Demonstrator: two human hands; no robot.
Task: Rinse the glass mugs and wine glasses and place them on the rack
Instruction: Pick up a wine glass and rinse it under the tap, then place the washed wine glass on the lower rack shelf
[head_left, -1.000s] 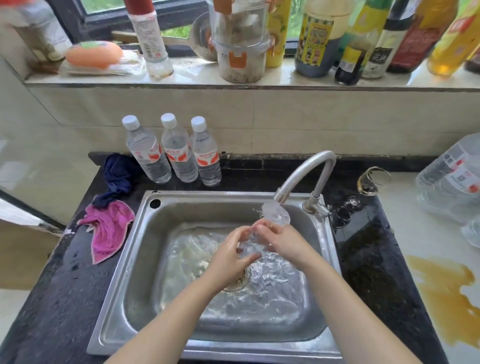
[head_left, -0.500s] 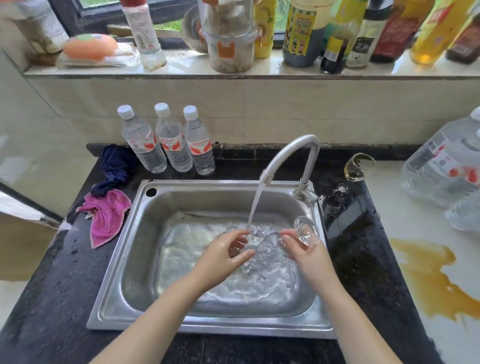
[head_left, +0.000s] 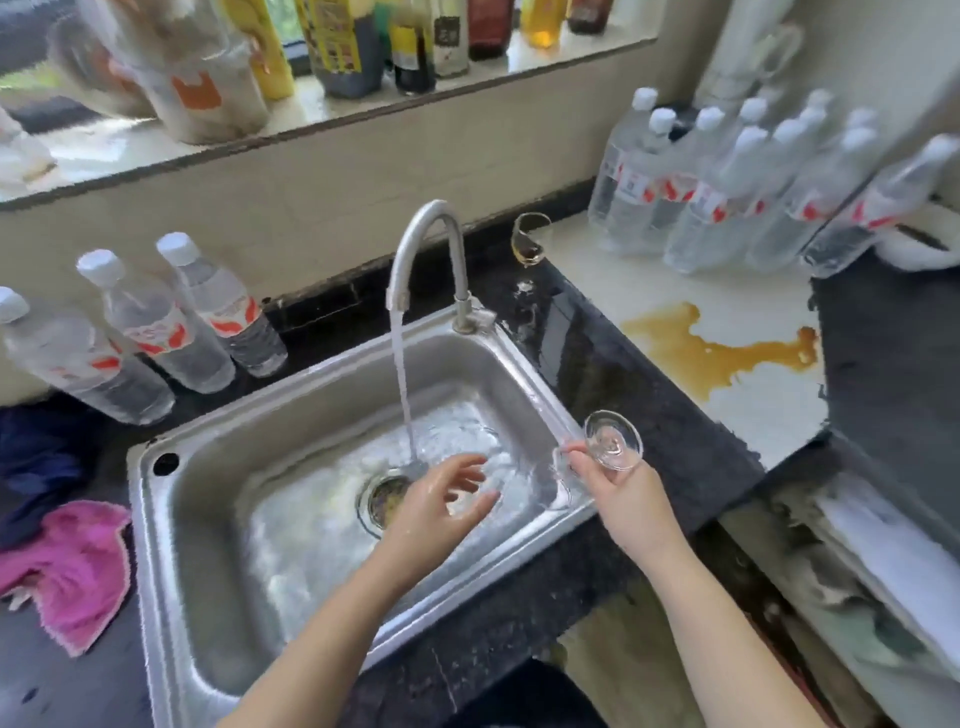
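Observation:
My right hand (head_left: 621, 480) grips the stem of a clear wine glass (head_left: 612, 447) over the sink's right rim, its round foot turned up towards me and its bowl pointing down into the steel sink (head_left: 171, 525). My left hand (head_left: 441, 501) hovers open over the basin beside the drain, fingers spread and wet, holding nothing. Water runs from the curved faucet (head_left: 428, 244) into the basin just left of my left hand. A second wine glass (head_left: 527, 239) with brown liquid stands on the counter behind the sink's right corner.
Three water bottles (head_left: 171, 332) stand left of the sink, several more (head_left: 753, 192) at the back right. A pink cloth (head_left: 72, 566) and a dark blue cloth (head_left: 36, 462) lie at left. A brown spill (head_left: 717, 353) stains the white counter. Bottles and jars (head_left: 353, 47) line the sill.
My right hand has lifted the wine glass out of the water stream and moved it right, over the sink's rim. My left hand let go and opened. The view swung right.

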